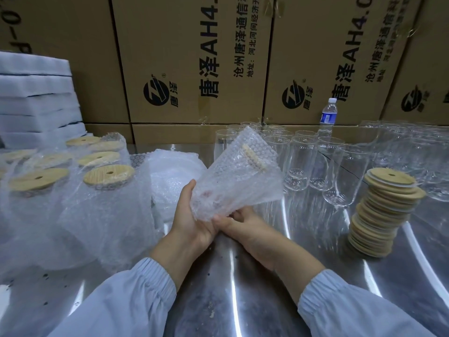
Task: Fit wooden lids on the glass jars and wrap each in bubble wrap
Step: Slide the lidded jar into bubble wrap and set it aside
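Note:
A glass jar wrapped in bubble wrap (pixel 239 177) is held tilted above the steel table, its wooden lid (pixel 252 155) showing through the wrap at the far end. My left hand (pixel 192 215) cups the jar's base from the left. My right hand (pixel 245 227) pinches the wrap's lower edge under the base. Bare glass jars (pixel 303 164) stand in a group behind. A leaning stack of wooden lids (pixel 381 210) sits at the right. Wrapped, lidded jars (pixel 107 188) stand at the left.
Loose bubble wrap sheets (pixel 172 176) lie behind my left hand. A water bottle (pixel 328 116) stands by the cardboard boxes (pixel 194 62) along the back. White foam sheets (pixel 36 100) are piled at the far left. More glass jars (pixel 413 147) crowd the far right.

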